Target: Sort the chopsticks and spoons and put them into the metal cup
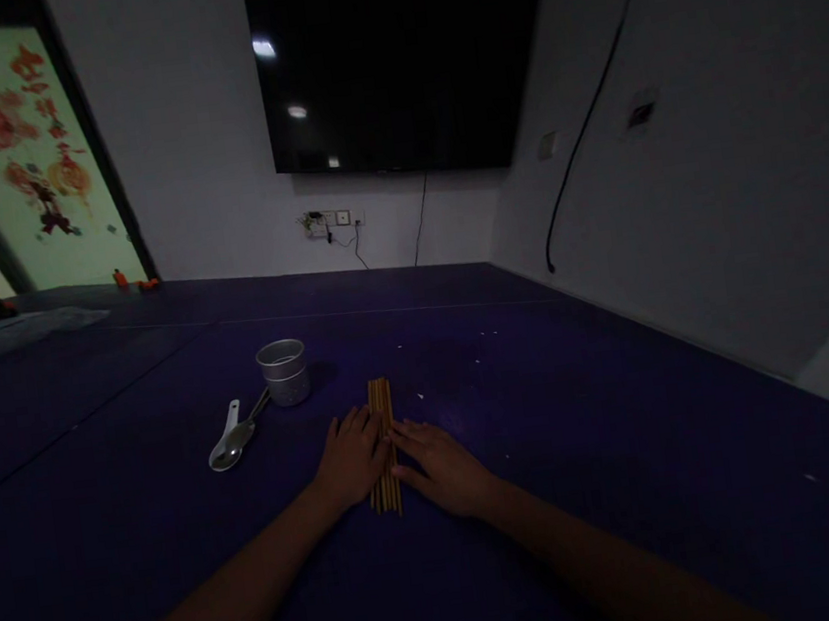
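Centrally, the left hand (353, 457) and the right hand (443, 466) face each other across a bundle of thin wooden sticks (379, 391), which lies lengthwise between them on the dark blue tabletop (598, 449). Both hands are loosely spread rather than clenched: the left rests its fingers along the bundle's left side, partly over it, and the right brings its fingertips against the right side. The sticks lie side by side, their near ends uneven, showing beyond the hands at both ends.

Ahead and to the left of the left hand stands an upright metal cup (287, 379). Just beside it, farther left, a metal spoon (242, 434) overlaps a white spoon (232, 415). Small white flecks dot the surface ahead of the right hand. Well beyond both hands, a dark television (400, 65) hangs above wall sockets (343, 218); far left is a decorated glass door (22, 137).
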Demonstrator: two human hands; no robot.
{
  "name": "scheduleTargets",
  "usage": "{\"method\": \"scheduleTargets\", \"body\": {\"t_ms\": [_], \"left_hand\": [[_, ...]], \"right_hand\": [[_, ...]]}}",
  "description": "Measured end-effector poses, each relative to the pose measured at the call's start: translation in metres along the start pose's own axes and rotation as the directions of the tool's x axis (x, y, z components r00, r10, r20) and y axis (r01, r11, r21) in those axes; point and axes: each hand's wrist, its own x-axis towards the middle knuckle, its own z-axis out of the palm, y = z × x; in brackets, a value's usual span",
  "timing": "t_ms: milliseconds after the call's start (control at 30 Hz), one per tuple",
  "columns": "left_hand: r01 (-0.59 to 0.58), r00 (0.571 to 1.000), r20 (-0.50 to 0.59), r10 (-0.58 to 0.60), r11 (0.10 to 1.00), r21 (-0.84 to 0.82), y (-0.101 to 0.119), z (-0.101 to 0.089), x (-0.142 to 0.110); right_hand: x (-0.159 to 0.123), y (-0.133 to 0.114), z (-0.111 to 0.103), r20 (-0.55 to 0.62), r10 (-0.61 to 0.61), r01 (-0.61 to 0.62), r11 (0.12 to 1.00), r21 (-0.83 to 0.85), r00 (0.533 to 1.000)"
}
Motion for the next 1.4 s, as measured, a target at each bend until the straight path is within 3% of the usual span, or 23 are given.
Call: {"method": "scheduleTargets", "body": {"t_ms": [933,1400], "left_hand": [[0.005,1.000,0.014,-0.005,1.000,0.007,0.0013,-0.0021,-0.0002],[-0.005,1.000,-0.007,0.005,1.000,0.011,-0.0001,-0.0016,-0.0008]], "right_hand": [[0.0001,0.0013,0.0018,0.002,-0.008,0.008,1.000,-0.002,1.000],[0.0010,-0.0009,0.0033,-0.086,-0.037,0.036,0.999,-0.011,0.996]]}}
